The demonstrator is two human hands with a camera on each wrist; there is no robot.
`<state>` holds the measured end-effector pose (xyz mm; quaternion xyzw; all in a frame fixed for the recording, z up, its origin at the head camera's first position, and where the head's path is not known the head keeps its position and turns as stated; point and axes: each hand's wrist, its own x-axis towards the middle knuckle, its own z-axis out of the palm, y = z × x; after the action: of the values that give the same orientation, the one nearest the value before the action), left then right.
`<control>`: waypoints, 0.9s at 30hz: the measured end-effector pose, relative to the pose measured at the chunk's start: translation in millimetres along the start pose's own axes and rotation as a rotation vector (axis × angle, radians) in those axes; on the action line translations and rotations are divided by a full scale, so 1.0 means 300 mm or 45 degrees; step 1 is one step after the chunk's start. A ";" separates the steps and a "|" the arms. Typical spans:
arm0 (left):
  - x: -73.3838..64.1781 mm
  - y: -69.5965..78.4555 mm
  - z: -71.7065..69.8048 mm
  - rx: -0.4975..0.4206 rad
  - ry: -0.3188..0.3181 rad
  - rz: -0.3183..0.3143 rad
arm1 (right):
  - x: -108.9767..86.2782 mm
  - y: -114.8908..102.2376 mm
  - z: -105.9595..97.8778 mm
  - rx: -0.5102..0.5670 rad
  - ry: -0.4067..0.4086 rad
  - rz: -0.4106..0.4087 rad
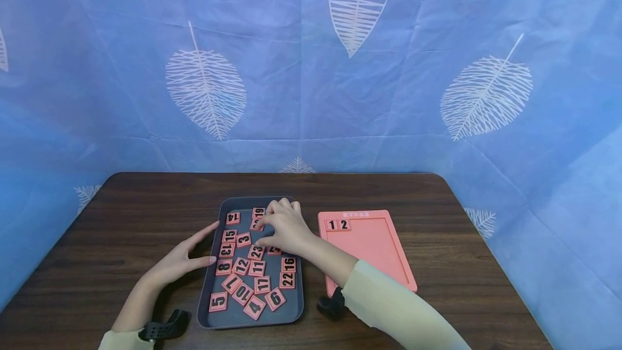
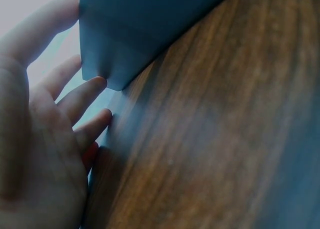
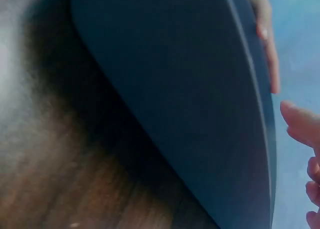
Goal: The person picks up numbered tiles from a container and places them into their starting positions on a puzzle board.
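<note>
A dark tray (image 1: 290, 307) sits on the brown wood surface (image 1: 160, 199), a bit closer to the left edge than the right edge, and a strip of wood shows between it and the back edge. Lots of pink number tiles (image 1: 218, 302) lie flat in the tray, turned all sorts of ways. The 14 is by the tray's back left corner, the 5 is by its front left corner, and the 4 and the 6 are near its front edge. The hands are apart. The left hand (image 1: 181, 264) is spread out, with its thumb and pointing finger at the tray's left rim. The right hand (image 1: 288, 229) is over the back part of the tray, close to the 19 and the 23. Its thumb and pointing finger have a gap between them, and whether a tip touches a tile is too hard to tell. A pink board (image 1: 371, 253) lies to the right of the tray, toward the surface's right edge. The 1 and the 2 sit side by side in its back left corner. A blue cloth (image 1: 291, 85) with white leaves hangs behind the back edge.
</note>
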<state>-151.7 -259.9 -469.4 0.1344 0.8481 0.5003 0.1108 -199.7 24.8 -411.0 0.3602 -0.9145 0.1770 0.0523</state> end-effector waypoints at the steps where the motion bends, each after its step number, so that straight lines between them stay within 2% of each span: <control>1: 0.000 0.001 0.000 0.001 0.001 -0.004 | 0.007 -0.001 0.005 -0.012 -0.013 -0.010; 11: 0.003 0.003 0.002 0.013 -0.009 -0.019 | 0.068 -0.016 0.032 -0.074 -0.139 -0.043; 17: 0.000 0.000 0.002 -0.005 -0.016 -0.012 | 0.091 -0.018 0.059 -0.127 -0.204 -0.019; 27: -0.005 -0.001 0.004 -0.041 -0.028 -0.002 | 0.099 -0.011 0.091 -0.150 -0.222 0.027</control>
<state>-150.1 -259.7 -470.2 0.1374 0.8387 0.5124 0.1226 -218.5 -6.3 -429.0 0.3607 -0.9281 0.0915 -0.0082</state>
